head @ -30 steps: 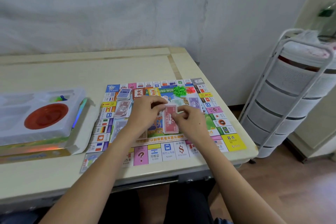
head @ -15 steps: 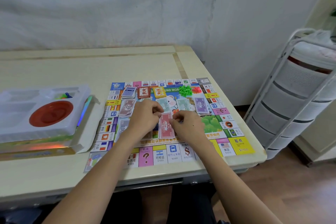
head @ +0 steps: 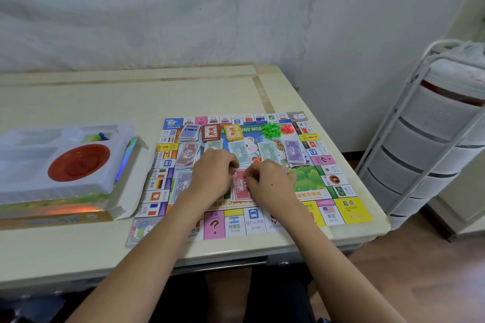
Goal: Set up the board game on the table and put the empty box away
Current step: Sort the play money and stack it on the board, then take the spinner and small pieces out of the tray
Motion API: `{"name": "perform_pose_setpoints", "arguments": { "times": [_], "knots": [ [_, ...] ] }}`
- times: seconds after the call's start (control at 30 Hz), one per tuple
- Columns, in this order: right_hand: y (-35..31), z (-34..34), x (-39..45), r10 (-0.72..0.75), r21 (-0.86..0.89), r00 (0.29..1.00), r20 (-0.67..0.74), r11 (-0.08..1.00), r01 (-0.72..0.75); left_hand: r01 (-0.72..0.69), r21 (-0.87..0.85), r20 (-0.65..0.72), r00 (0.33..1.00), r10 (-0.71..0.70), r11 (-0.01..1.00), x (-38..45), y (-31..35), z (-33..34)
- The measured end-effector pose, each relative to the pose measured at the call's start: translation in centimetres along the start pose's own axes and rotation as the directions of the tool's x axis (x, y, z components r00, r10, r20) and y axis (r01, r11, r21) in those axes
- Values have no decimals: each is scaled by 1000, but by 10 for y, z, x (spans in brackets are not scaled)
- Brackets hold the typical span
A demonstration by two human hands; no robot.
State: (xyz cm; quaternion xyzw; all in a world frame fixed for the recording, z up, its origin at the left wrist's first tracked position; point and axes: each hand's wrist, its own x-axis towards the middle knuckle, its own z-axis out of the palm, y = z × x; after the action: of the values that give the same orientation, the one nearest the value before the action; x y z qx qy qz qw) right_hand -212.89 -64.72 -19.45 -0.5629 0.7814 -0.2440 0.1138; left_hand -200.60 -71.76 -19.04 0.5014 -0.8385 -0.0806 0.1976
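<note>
Already the game board (head: 351, 207) is laid flat at the lower centre of the frame, on the near right part of the table (head: 131, 102). Play money has been sorted into separate piles across its middle: a pale red stack (head: 186, 152) and a grey-violet stack (head: 181, 183) toward the left, green notes (head: 240, 151) and (head: 270, 151) at the centre, a purple stack (head: 294, 151) to the right. Three card decks, blue (head: 190, 132), red-brown (head: 210, 132) and yellow (head: 232, 131), are lined along the upper inner edge, with green houses (head: 270, 130) and red pieces (head: 287, 128) heaped just beside them.

A red money stack (head: 240, 186) is being squared up between the hands at the centre of the board. The left hand (head: 212, 173) is seen with its fingers curled at the stack's upper left edge, and the right hand (head: 270, 181) with its fingers curled at the right edge; both appear to pinch the notes, though the fingertips are partly hidden. Both forearms are stretched in from the bottom of the frame, the wrists held low over the board.

Left of the board, at the middle left of the frame, the plastic insert tray (head: 31, 186) is set on the open game box (head: 78, 214). A red dish (head: 78, 162) and a few coloured pawns (head: 98, 137) are still held in the tray.

Setup is judged well advanced but unfinished: the tray's remaining pieces are yet to be taken out, and the box is not yet empty or put away.
</note>
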Motion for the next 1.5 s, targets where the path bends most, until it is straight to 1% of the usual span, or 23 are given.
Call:
{"name": "perform_pose_setpoints", "arguments": {
  "times": [0.07,0.37,0.5,0.53,0.6,0.67,0.73,0.83,0.9,0.93,0.97,1.03,1.07,1.13,1.2,1.27,1.3,1.4,1.5],
  "knots": [
    [-1,-2,-1,-17,-15,1000,5,1000,18,-19,33,2,1000,19,999,0,-1,2],
    [-4,-7,-3,-70,-127,997,31,989,73,-49,3,4,999,49,999,0,-2,-1],
    [-8,-14,-1,-66,-174,993,95,981,82,-57,-62,10,998,58,996,-2,-3,-4],
    [-10,-17,-1,-59,-170,994,91,983,74,-60,-87,-10,998,59,994,-3,-3,-8],
    [-16,-22,1,-54,-174,998,30,983,58,-57,-128,-67,997,49,990,-4,-7,-18],
    [-27,-27,2,-92,-215,995,-34,973,83,-67,-168,-123,991,47,984,-5,-16,-31],
    [-41,-26,4,-145,-167,989,-36,976,137,-84,-179,-156,986,56,980,-11,-27,-46],
    [-71,-12,10,-248,59,969,24,967,246,-91,-181,-211,976,52,979,-24,-53,-70],
    [-96,1,11,-329,156,942,66,936,316,-52,-151,-249,968,13,987,-37,-75,-90],
    [-120,13,12,-375,191,922,91,916,354,3,-132,-271,962,-39,991,-47,-97,-106],
    [-128,16,12,-381,217,919,101,910,353,33,-142,-283,956,-73,989,-50,-105,-112],
    [-162,31,12,-409,273,906,112,889,367,149,-137,-320,929,-186,979,-66,-138,-134],
    [-179,40,14,-410,297,905,111,883,363,210,-118,-343,909,-238,971,-74,-155,-143],
    [-207,56,22,-389,332,915,104,881,336,302,-33,-382,877,-291,953,-81,-184,-153],
    [-229,71,32,-351,343,930,111,892,295,400,83,-338,873,-352,913,-85,-201,-155],
    [-244,81,39,-321,305,936,145,914,267,459,157,-269,872,-409,874,-87,-208,-150],
    [-249,85,41,-309,269,936,169,928,258,468,174,-256,871,-419,866,-88,-210,-147],
    [-260,89,45,-297,160,927,229,951,265,472,205,-272,869,-413,857,-87,-213,-141],
    [-264,89,45,-314,62,924,216,949,308,477,198,-276,865,-419,856,-85,-215,-137]
  ]
}}
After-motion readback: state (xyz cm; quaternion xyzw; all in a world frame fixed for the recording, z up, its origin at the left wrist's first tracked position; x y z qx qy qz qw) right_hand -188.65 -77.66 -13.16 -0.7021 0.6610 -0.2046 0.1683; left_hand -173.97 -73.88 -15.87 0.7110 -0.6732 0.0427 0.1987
